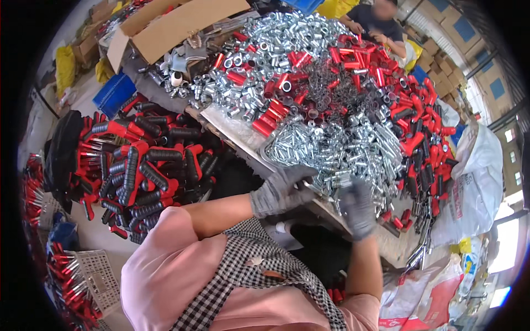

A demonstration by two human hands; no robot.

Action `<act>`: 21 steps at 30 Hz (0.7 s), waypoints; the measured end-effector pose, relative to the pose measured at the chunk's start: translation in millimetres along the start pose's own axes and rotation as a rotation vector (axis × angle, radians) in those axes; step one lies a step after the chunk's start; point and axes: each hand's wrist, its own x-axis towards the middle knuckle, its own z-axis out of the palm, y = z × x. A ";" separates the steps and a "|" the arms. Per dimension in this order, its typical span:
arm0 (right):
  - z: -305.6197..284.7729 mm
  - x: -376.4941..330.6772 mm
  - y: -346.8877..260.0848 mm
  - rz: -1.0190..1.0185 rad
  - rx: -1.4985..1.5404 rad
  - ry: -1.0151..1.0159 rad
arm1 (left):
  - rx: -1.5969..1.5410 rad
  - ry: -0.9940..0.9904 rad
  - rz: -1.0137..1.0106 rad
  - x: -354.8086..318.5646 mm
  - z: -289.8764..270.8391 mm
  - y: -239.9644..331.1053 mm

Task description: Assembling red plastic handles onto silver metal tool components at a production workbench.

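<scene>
1. Nearest is the wearer's checkered apron, with both gloved hands just beyond it at the table edge.
2. The left hand reaches in from the left, fingers partly curled; whether it grasps anything I cannot tell.
3. The right hand points away from the body, its fingertips by a small silver part – pinched or merely beside it, I cannot tell.
4. That part lies between the hands, nearer the right one; its long axis seems to run roughly crosswise, though it is too small to be sure.
5. Straight beyond both hands spreads the heap of pins, their axes pointing many ways.
6. Off to the left are red-and-black handles; to the right, a white sack.
7. Farther back lie dark springs, red tubes and silver fittings.
8. Farthest – a carton and a co-worker.
</scene>
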 end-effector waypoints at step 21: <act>85.4 -52.5 -29.4 0.288 1.093 -0.077 | -0.563 0.128 -0.128 16.1 18.8 0.9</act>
